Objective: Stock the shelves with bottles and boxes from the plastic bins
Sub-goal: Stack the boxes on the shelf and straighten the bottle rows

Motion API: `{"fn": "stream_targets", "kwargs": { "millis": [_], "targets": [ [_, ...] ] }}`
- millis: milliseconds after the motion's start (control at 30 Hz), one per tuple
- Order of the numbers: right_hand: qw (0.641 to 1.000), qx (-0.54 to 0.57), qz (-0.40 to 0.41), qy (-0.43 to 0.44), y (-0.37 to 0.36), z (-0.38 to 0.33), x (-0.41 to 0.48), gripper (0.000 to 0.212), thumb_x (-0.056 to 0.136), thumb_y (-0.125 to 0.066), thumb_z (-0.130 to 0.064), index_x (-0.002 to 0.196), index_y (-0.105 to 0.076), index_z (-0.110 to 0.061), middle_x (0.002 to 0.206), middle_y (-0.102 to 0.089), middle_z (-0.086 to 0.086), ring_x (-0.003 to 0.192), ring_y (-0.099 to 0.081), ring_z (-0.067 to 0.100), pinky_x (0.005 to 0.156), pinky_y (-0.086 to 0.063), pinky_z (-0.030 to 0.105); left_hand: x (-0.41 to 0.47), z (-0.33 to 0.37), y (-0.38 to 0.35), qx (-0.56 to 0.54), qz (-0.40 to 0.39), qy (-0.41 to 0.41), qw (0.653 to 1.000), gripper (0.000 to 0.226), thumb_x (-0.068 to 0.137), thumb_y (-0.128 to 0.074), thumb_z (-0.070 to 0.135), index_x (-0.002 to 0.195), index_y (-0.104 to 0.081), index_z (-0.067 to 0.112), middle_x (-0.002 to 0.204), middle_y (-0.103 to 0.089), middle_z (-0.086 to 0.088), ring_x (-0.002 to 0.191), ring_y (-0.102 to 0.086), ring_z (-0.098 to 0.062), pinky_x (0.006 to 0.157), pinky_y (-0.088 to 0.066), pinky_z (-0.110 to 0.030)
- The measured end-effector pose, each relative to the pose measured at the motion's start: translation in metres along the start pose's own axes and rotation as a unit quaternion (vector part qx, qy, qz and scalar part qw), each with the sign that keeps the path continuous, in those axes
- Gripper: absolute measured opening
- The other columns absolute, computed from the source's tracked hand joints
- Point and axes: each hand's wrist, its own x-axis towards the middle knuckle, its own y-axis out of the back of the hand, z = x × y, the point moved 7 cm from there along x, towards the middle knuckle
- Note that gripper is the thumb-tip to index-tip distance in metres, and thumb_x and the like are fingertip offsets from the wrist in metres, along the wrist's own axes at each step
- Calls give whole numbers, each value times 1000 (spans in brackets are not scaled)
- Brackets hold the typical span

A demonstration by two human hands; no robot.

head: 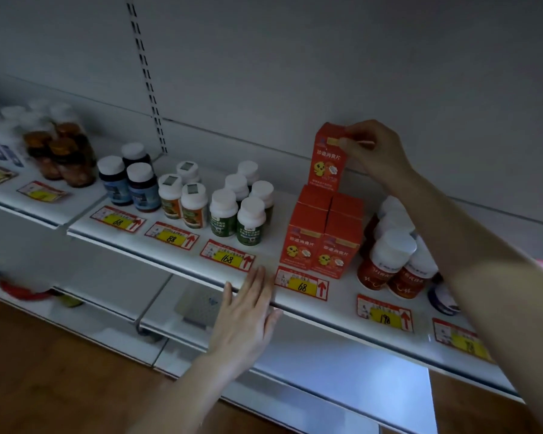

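Note:
My right hand (372, 150) pinches the top of an orange box (328, 158) that stands upright on the rear boxes of an orange box group (322, 239) on the white shelf (273, 252). My left hand (248, 311) lies flat with straight fingers against the shelf's front edge, just left of the "68" price tag (302, 284). White-capped bottles with green labels (242, 211) stand left of the boxes. Red-labelled white-capped bottles (392, 258) stand to their right, partly behind my right forearm.
Blue-labelled bottles (129, 180), orange-labelled bottles (184, 195) and amber bottles (60, 148) fill the shelf's left part. Price tags line the front edge. A lower shelf (182, 324) holds a flat grey pack (199, 305). Wooden floor shows at bottom left.

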Motion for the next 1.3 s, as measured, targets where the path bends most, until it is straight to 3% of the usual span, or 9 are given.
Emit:
{"fn": "stream_targets", "kwargs": {
  "millis": [133,233,300,367,467,567,900,1000,1300],
  "targets": [
    [1000,6,-16,4,-1,3,9,26,84,-67,-17,107,-60,-6,102,-59,-3,91,-56,4,73,-42,1,0,0,-1,32,32,0,999,59,97,-17,46,131,-53,13,135,-53,-5,127,-47,-20,99,-28,-52],
    [1000,5,-29,-3,-3,10,9,27,84,-67,-15,108,-60,-4,105,-58,-3,98,-55,7,74,-43,2,0,-1,-3,37,54,8,998,60,99,-14,47,132,-51,13,136,-51,-5,128,-44,-19,110,-21,-46],
    [998,-11,-59,-16,-10,19,5,28,84,-67,-15,108,-60,-4,104,-57,-3,97,-54,7,75,-42,3,0,0,-3,41,60,9,997,61,99,-11,46,132,-51,13,135,-52,-6,128,-45,-20,106,-26,-48],
    [994,-25,-101,-33,-19,30,-1,28,84,-67,-17,109,-59,-8,105,-57,-3,99,-55,10,83,-42,13,0,0,-2,41,57,11,997,62,99,-10,46,132,-51,12,135,-53,-6,127,-46,-20,98,-28,-55],
    [988,-41,-138,-53,-27,44,-9,26,84,-66,-20,109,-58,-16,108,-57,-3,102,-55,12,89,-42,25,1,0,-2,47,53,12,997,62,99,-10,46,131,-51,12,135,-53,-7,127,-47,-21,96,-27,-57],
    [985,-38,-157,-64,-31,50,-11,24,84,-66,-20,106,-57,-21,110,-58,0,102,-56,13,85,-43,25,1,0,-2,50,58,11,997,63,99,-10,46,132,-51,11,135,-53,-7,127,-47,-21,98,-26,-55],
    [956,-168,-229,-75,-43,59,-8,39,86,-63,-29,120,-52,-13,127,-51,9,114,-49,21,87,-39,27,1,1,0,63,91,8,994,62,99,-11,46,131,-52,11,134,-54,-6,127,-47,-21,98,-27,-52],
    [952,-163,-240,-93,-44,59,-7,43,86,-63,-28,125,-48,-14,131,-48,10,112,-49,19,86,-38,27,1,0,-1,63,96,7,993,61,98,-12,46,132,-50,12,135,-53,-6,130,-39,-17,99,-26,-50],
    [951,-153,-239,-120,-46,61,-10,49,89,-60,-27,134,-44,-16,139,-44,10,124,-45,22,91,-36,26,1,0,1,69,116,4,991,62,99,-11,47,132,-50,12,134,-54,-6,127,-47,-21,98,-27,-49]
  ]
}}
